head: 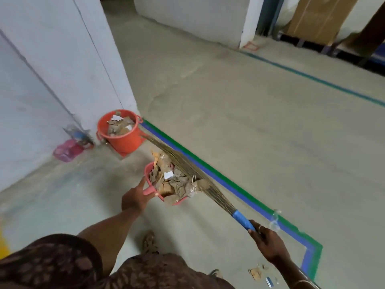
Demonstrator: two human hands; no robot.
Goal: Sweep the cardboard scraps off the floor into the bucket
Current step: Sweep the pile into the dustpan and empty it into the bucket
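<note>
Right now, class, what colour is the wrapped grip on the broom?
Blue. The grip shows best in the head view, held at its lower end by the right hand.

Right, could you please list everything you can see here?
bucket: one, orange, at the wall corner
dustpan: one, pink, held near the bucket
scraps: many, brown, heaped on dustpan and in bucket; a few on floor, lower right
broom: one, straw with blue handle, across the dustpan
tape lines: two, blue and green, on floor
plastic item: one, pink, by the wall
box: one, brown, far right
left hand: grips dustpan handle
right hand: grips broom handle
</note>
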